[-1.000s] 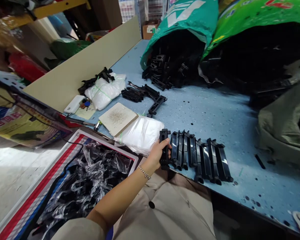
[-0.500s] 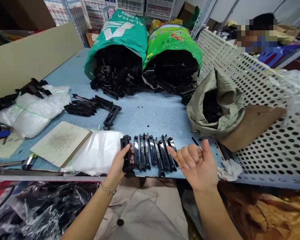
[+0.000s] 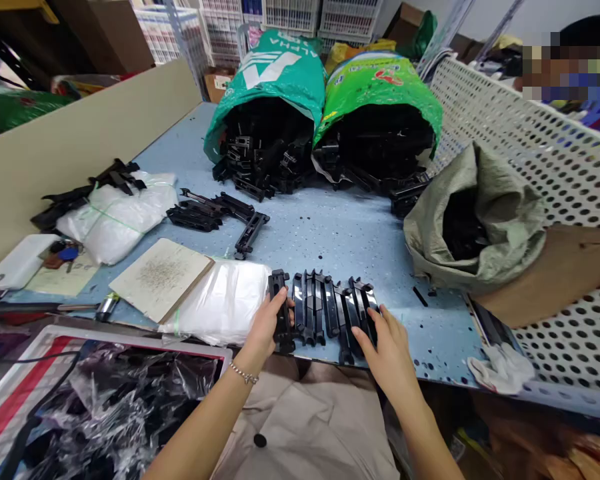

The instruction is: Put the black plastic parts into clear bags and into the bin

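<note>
A row of several long black plastic parts (image 3: pixel 325 313) lies side by side at the near edge of the blue table (image 3: pixel 340 233). My left hand (image 3: pixel 267 323) grips the leftmost black part (image 3: pixel 281 313) of the row. My right hand (image 3: pixel 385 343) rests with spread fingers on the right end of the row. A bracelet sits on my left wrist.
Two green sacks (image 3: pixel 280 73) (image 3: pixel 380 83) and a grey sack (image 3: pixel 480 220) spill black parts at the back and right. White bags (image 3: pixel 225 307) (image 3: pixel 117 217), a board (image 3: pixel 163 277) and loose black parts (image 3: pixel 215 213) lie left. A perforated white panel (image 3: pixel 555 200) stands right; a person sits behind it.
The view has swung right and steadied. My right hand came into view, then lowered from a raised open pose onto the right end of the row. My left hand kept its grip.
</note>
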A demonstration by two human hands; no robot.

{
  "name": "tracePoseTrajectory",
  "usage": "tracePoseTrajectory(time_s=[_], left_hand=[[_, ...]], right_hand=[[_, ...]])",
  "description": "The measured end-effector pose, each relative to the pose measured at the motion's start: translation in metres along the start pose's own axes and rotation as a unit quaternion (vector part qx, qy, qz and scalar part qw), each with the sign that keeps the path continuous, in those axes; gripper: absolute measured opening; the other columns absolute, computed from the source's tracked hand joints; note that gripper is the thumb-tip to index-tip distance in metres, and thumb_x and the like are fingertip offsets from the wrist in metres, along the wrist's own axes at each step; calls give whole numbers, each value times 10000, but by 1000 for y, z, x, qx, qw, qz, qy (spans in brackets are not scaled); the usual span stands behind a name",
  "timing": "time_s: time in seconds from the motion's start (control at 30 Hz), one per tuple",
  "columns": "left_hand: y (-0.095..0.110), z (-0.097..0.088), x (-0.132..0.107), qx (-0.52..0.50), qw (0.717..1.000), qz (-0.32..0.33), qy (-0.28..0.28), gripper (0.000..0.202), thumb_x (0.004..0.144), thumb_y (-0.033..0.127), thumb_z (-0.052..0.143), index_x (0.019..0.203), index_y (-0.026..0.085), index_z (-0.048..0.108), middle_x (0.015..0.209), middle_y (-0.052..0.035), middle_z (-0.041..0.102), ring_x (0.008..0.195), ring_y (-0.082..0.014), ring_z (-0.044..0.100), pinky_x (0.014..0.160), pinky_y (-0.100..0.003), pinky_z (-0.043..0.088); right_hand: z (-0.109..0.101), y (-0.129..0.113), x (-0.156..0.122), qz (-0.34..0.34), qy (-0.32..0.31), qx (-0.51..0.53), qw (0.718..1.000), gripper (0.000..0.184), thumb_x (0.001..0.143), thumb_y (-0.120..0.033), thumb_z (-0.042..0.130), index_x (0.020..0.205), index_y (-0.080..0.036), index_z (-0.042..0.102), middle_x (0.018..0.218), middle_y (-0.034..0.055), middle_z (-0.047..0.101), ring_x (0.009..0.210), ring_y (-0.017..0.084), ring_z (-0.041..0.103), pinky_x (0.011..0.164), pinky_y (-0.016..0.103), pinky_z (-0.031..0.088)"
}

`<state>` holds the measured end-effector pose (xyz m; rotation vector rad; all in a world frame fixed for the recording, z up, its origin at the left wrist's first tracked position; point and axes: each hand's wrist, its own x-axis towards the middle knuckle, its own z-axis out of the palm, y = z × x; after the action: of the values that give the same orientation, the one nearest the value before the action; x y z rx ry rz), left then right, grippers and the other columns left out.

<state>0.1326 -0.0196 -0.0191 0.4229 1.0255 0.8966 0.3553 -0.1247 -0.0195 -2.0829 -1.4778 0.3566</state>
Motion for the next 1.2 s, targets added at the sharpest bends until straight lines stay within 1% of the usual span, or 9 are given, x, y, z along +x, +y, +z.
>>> tracePoseTrajectory(time_s=[0.27, 0.43, 0.63, 0.73, 0.8, 0.9, 1.0, 1.07, 1.2], left_hand=[[28, 5, -42, -44, 997, 50, -49, 496, 771, 599, 624, 993, 157, 663, 948, -51, 673, 783, -144, 629, 724, -244, 507], [47, -23, -48, 28, 995, -38, -84, 513, 764, 609, 613, 923, 127, 687, 757, -45, 671, 571, -116, 592, 570, -227, 472], [53, -35, -62, 243, 873, -266, -329, 755, 843, 637, 244, 692, 66, 714, 532, -104, 629, 459, -162, 558, 464, -252, 416], [56, -34, -56, 291, 891, -171, -305, 684, 867, 585, 220, 850, 103, 705, 685, -99, 678, 607, -198, 622, 602, -301, 489], [55, -38, -44, 401, 905, 26, -140, 555, 882, 548, 280, 917, 144, 658, 814, -94, 675, 763, -229, 635, 734, -354, 502], [49, -47, -23, 621, 730, 263, 114, 375, 833, 503, 483, 901, 155, 603, 937, -130, 624, 920, -294, 594, 825, -429, 473], [46, -56, -12, 747, 575, 304, 136, 219, 849, 352, 500, 849, 157, 603, 942, -143, 611, 939, -305, 584, 803, -418, 467], [50, -62, -9, 754, 581, 286, 110, 217, 876, 265, 423, 826, 177, 615, 914, -112, 625, 890, -263, 605, 749, -362, 466], [70, -76, -7, 655, 716, 234, 66, 219, 795, 357, 524, 645, 203, 569, 695, -21, 604, 674, -190, 592, 625, -283, 423]], right_hand=[[23, -119, 2, -104, -286, 266, 915, 605, 881, -389, 575, 1423, -265, 336, 1341, 106, 540, 1170, 264, 561, 953, 439, 490], [20, -128, 25, -248, -212, 177, 929, 493, 943, -211, 434, 1428, -248, 352, 1410, 119, 471, 1279, 244, 476, 1034, 451, 426], [6, -116, 43, -517, -255, -9, 817, 480, 878, -104, 495, 1344, -214, 467, 1316, 113, 576, 1223, 221, 529, 997, 392, 457], [-1, -101, 39, -455, -289, -4, 842, 413, 837, -201, 589, 1248, -179, 544, 1198, 127, 648, 1052, 235, 634, 889, 372, 517], [-4, -88, 35, -337, -283, 48, 897, 415, 815, -270, 629, 1217, -189, 562, 1169, 123, 663, 1032, 255, 644, 882, 396, 517], [0, -76, 29, -92, -265, 216, 935, 451, 792, -389, 667, 1185, -193, 566, 1122, 119, 683, 1001, 269, 659, 848, 405, 528], [13, -79, 22, 72, -275, 401, 871, 468, 752, -454, 708, 1119, -191, 587, 1056, 105, 704, 926, 253, 682, 793, 379, 536], [23, -87, 17, 114, -275, 476, 827, 461, 716, -456, 746, 1058, -180, 609, 1012, 100, 711, 874, 233, 687, 783, 368, 526], [40, -108, 15, 142, -274, 552, 774, 455, 627, -451, 810, 928, -157, 639, 871, 80, 716, 732, 190, 676, 710, 342, 511]])
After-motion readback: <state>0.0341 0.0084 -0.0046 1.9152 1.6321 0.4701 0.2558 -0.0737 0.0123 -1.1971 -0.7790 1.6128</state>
